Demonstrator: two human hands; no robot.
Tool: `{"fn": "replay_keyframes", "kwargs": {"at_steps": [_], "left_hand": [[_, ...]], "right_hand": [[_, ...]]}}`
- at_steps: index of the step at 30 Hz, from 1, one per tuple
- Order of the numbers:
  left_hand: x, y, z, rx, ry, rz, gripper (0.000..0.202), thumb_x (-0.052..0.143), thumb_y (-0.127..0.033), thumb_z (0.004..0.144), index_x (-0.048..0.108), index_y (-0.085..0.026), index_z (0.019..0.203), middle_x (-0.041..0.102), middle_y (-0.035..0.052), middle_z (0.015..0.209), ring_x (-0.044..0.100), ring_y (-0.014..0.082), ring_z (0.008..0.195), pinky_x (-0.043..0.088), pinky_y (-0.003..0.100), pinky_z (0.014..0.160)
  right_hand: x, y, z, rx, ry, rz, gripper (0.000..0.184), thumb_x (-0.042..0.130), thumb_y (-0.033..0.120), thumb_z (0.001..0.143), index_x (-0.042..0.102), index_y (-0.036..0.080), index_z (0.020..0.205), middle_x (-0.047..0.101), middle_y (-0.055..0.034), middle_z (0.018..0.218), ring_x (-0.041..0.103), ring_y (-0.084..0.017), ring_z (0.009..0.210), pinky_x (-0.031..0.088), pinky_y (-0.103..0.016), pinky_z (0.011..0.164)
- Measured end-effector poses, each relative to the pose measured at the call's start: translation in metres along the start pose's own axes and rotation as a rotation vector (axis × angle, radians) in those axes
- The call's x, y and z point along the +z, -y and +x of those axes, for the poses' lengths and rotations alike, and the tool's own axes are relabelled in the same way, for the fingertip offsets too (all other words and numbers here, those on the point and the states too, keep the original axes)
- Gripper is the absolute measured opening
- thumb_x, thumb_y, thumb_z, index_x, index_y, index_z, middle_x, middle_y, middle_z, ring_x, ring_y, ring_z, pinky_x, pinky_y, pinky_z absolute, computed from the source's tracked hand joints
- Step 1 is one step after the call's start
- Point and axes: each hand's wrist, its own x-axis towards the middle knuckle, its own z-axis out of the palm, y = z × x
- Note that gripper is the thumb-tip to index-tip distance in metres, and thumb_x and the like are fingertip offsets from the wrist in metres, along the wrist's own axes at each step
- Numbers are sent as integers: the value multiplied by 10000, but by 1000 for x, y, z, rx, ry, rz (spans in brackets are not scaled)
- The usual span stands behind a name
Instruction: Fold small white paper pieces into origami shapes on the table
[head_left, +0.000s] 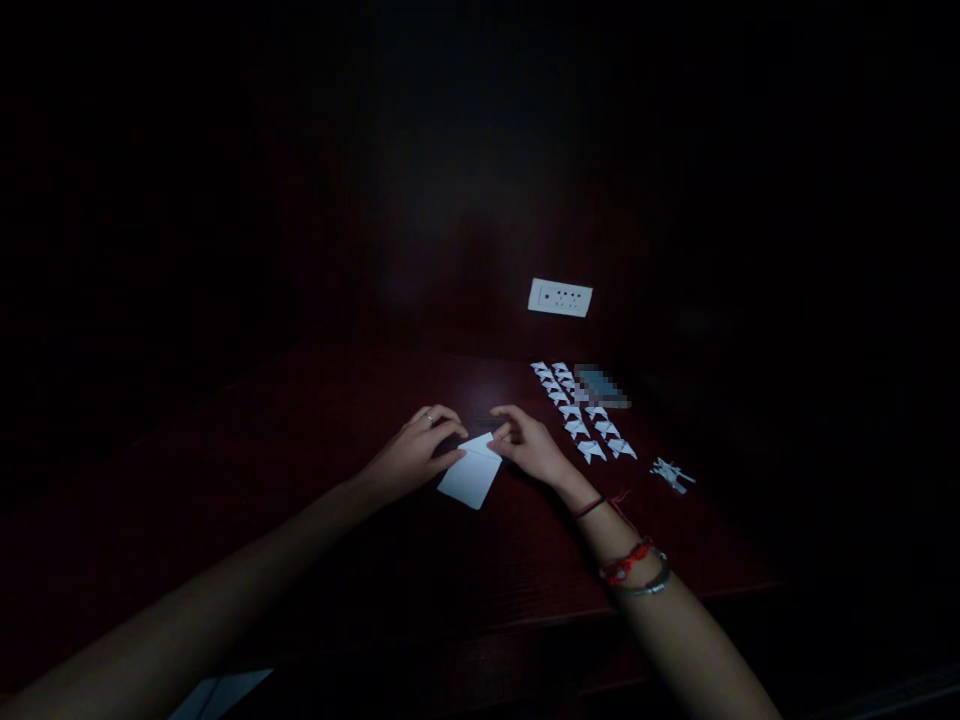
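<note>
A small white sheet of paper point(472, 471) lies on the dark red-brown table point(315, 520), with its far edge folded over. My left hand point(417, 450), a ring on one finger, has its fingers curled down onto the paper's left far corner. My right hand point(526, 441) pinches the paper's right far corner between thumb and fingers. Red and metal bracelets circle my right wrist.
Two rows of several small folded white paper figures point(583, 412) lie to the right of my right hand. One more folded white piece point(672, 474) sits apart, farther right. A white wall socket point(559, 297) is on the dark wall behind. A pale sheet point(217, 694) shows below the table's front edge.
</note>
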Motion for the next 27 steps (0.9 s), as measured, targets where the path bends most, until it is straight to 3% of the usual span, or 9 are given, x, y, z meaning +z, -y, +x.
{"fn": "replay_keyframes", "kwargs": {"at_steps": [5,9,17,23,27], "left_hand": [[3,1,-1,-6,27,9,131,485,-283,754,549,-213,843,429,16,996,392,188,946,331,328,815],[0,1,0,41,48,15,174,458,-253,779,530,-226,935,450,17,1026,396,179,970,319,322,832],[1,-5,-7,273,327,15,293,409,-289,825,431,-277,1116,426,-9,1198,319,181,1121,279,322,875],[-3,-12,-12,261,291,77,295,373,-337,838,462,-235,1101,492,39,1093,426,191,1029,258,352,898],[-8,-18,-11,188,319,87,297,355,-316,845,462,-216,1103,499,49,1068,472,182,949,339,318,832]], "right_hand": [[1,-2,0,-9,14,5,405,549,175,665,432,188,1052,560,14,699,532,-90,621,433,-229,606],[1,-1,0,-2,21,-4,426,549,165,666,433,182,1076,590,3,720,544,-95,635,441,-235,622],[-2,-3,2,47,-9,-49,456,509,113,685,425,171,1130,621,-8,786,568,-97,699,448,-237,682],[-11,0,1,182,-89,-305,494,571,199,659,439,129,1130,590,-75,894,556,-143,777,429,-269,728],[-18,1,-2,223,-30,-448,502,585,330,646,487,103,1083,571,-108,941,539,-173,823,416,-275,736]]}}
